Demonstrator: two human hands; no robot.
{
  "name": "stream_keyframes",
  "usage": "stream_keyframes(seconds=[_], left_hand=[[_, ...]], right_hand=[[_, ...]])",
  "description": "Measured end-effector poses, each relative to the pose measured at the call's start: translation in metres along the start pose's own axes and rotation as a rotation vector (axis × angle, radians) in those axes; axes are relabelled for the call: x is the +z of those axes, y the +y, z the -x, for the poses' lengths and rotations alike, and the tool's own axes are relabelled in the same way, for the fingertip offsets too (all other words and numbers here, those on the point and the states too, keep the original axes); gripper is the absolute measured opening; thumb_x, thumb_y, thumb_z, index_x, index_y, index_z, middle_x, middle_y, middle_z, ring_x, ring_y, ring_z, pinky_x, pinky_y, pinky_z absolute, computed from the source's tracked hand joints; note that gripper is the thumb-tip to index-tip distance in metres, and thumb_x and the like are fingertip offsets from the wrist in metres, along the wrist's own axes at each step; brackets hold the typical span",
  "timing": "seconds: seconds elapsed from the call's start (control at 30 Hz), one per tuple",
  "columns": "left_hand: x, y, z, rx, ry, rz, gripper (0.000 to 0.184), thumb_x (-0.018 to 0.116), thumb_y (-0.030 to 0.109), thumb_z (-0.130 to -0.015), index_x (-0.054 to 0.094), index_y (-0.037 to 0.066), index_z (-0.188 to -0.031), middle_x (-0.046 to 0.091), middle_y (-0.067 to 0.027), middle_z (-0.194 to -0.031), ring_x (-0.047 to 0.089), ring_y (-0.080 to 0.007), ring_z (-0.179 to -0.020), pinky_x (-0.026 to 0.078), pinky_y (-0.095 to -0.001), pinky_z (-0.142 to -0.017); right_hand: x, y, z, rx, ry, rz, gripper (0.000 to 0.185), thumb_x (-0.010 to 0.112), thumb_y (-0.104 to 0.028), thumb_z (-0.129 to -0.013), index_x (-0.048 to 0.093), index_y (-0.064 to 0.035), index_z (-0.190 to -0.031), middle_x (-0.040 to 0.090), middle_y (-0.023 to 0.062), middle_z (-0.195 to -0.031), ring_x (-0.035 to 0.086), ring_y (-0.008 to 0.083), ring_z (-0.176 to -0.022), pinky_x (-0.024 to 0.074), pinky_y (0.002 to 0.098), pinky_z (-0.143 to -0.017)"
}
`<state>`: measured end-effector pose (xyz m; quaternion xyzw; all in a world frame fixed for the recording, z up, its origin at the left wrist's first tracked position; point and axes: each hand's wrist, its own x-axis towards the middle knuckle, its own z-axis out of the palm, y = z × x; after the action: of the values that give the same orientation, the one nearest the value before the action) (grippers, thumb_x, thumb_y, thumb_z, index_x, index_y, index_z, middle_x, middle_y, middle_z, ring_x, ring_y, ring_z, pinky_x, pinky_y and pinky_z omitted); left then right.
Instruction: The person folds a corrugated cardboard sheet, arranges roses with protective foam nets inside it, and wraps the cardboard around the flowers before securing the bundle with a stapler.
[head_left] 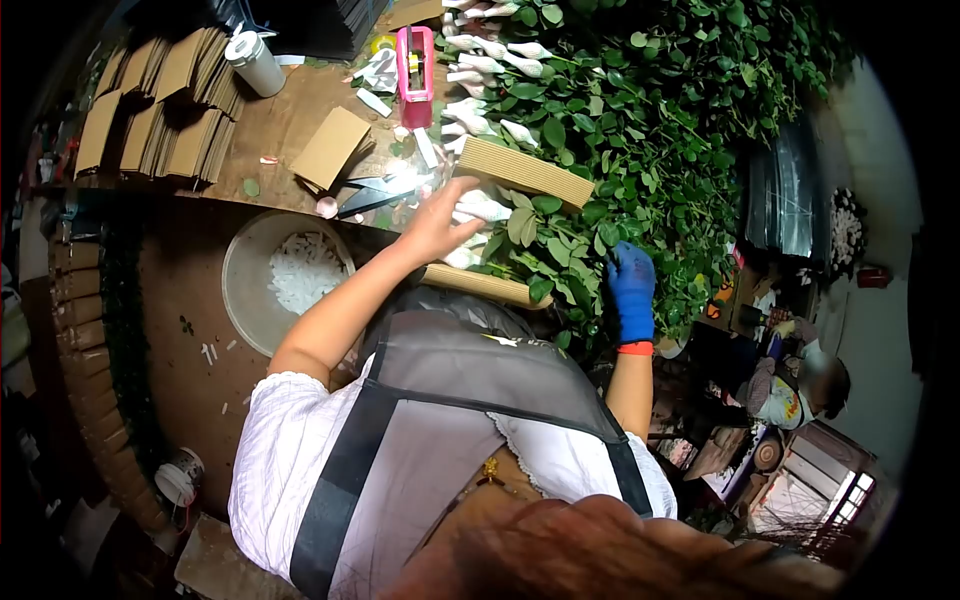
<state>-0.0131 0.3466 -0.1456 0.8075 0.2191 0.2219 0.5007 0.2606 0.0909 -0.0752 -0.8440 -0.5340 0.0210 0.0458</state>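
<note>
My bare left hand [440,226] is at a bunch of roses, with thumb and fingers curved around their white-wrapped heads [484,207]. Leafy green stems [548,240] run from these heads toward the right. Corrugated cardboard [525,172] lies just beyond the bunch, and another cardboard strip [487,285] is on the near side, close to my apron. My right hand [631,292], in a blue glove, is at the leaves on the right. Its fingers look curled, and the foliage hides what they hold, if anything.
Scissors [378,194], a folded cardboard piece [331,148] and a pink tape dispenser [415,80] lie on the wooden table [270,130]. Cardboard stacks [150,120] and a white cup [256,64] stand left. A bin [240,275] holds white scraps. Another person [790,390] is at right.
</note>
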Motion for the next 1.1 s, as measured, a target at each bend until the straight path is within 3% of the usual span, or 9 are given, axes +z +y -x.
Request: stream_keyframes(seconds=[0.4,0.5,0.6,0.63,0.73,0.83,0.9,0.97,1.1], left_hand=[[-0.006,0.013,0.000,-0.153,-0.059,0.108,0.060,0.075,0.016,-0.083,0.049,0.006,-0.136,0.060,-0.0159,-0.127,0.062,-0.0311,-0.110,0.050,-0.0400,-0.093],[-0.001,0.000,-0.002,-0.001,-0.040,0.051,0.049,0.074,0.013,-0.084,0.057,0.004,-0.129,0.061,-0.0135,-0.123,0.063,-0.0278,-0.105,0.052,-0.0362,-0.089],[0.001,0.001,-0.002,-0.038,-0.044,0.108,0.046,0.075,0.011,-0.083,0.060,0.004,-0.126,0.062,-0.0116,-0.119,0.062,-0.0255,-0.104,0.053,-0.0353,-0.088],[-0.001,0.005,-0.001,-0.057,-0.054,0.090,0.046,0.075,0.011,-0.083,0.060,0.005,-0.126,0.062,-0.0113,-0.118,0.062,-0.0250,-0.103,0.053,-0.0348,-0.087],[-0.002,0.010,-0.001,-0.030,-0.040,0.020,0.047,0.075,0.012,-0.084,0.059,0.004,-0.127,0.062,-0.0115,-0.119,0.062,-0.0245,-0.104,0.052,-0.0348,-0.089],[-0.004,0.014,-0.002,-0.057,-0.063,0.024,0.047,0.074,0.010,-0.085,0.058,0.003,-0.128,0.060,-0.0115,-0.122,0.061,-0.0241,-0.106,0.051,-0.0338,-0.090],[-0.004,0.017,-0.002,-0.055,-0.067,0.022,0.047,0.074,0.009,-0.085,0.058,0.003,-0.129,0.060,-0.0111,-0.122,0.061,-0.0236,-0.106,0.051,-0.0336,-0.090],[-0.004,0.018,-0.002,-0.088,-0.080,0.013,0.048,0.075,0.009,-0.084,0.058,0.004,-0.129,0.060,-0.0108,-0.121,0.061,-0.0229,-0.106,0.051,-0.0335,-0.091],[-0.005,0.018,-0.001,-0.086,-0.072,-0.023,0.050,0.076,0.009,-0.083,0.057,0.004,-0.129,0.061,-0.0096,-0.119,0.060,-0.0223,-0.106,0.048,-0.0335,-0.093]], right_hand=[[-0.025,0.015,0.021,0.041,0.424,0.022,0.042,0.070,-0.008,-0.079,0.064,-0.0060,-0.120,0.065,0.0191,-0.119,0.060,0.0414,-0.110,0.0474,0.0486,-0.098],[-0.072,0.010,0.022,0.057,0.584,0.073,0.040,0.071,-0.009,-0.082,0.063,-0.0027,-0.120,0.066,0.0171,-0.119,0.062,0.0353,-0.110,0.0491,0.0452,-0.095],[-0.087,0.073,0.054,0.453,1.001,-0.064,0.036,0.069,-0.013,-0.088,0.061,-0.0003,-0.121,0.066,0.0124,-0.122,0.061,0.0252,-0.114,0.0485,0.0388,-0.095],[-0.095,0.121,0.082,0.407,1.097,-0.375,0.035,0.068,-0.017,-0.091,0.061,-0.0001,-0.122,0.066,0.0107,-0.121,0.061,0.0217,-0.110,0.0486,0.0352,-0.092],[-0.155,0.085,0.101,0.287,1.368,-1.566,0.042,0.059,-0.024,-0.101,0.056,0.0004,-0.134,0.061,0.0135,-0.129,0.061,0.0255,-0.113,0.0489,0.0343,-0.098],[-0.157,0.201,0.143,0.797,1.481,-0.820,0.052,0.062,-0.028,-0.099,0.050,-0.0002,-0.141,0.057,0.0145,-0.138,0.060,0.0242,-0.116,0.0487,0.0335,-0.100],[-0.144,0.216,0.145,0.869,1.584,-0.733,0.052,0.063,-0.029,-0.099,0.050,-0.0003,-0.141,0.057,0.0144,-0.139,0.060,0.0243,-0.118,0.0484,0.0344,-0.102],[-0.119,0.211,0.133,0.684,1.781,-1.086,0.047,0.063,-0.027,-0.099,0.054,0.0000,-0.136,0.059,0.0134,-0.136,0.059,0.0255,-0.120,0.0481,0.0366,-0.105],[-0.108,0.211,0.126,0.512,1.964,-1.092,0.046,0.061,-0.022,-0.099,0.052,-0.0038,-0.140,0.058,0.0134,-0.137,0.060,0.0261,-0.120,0.0491,0.0386,-0.103]])
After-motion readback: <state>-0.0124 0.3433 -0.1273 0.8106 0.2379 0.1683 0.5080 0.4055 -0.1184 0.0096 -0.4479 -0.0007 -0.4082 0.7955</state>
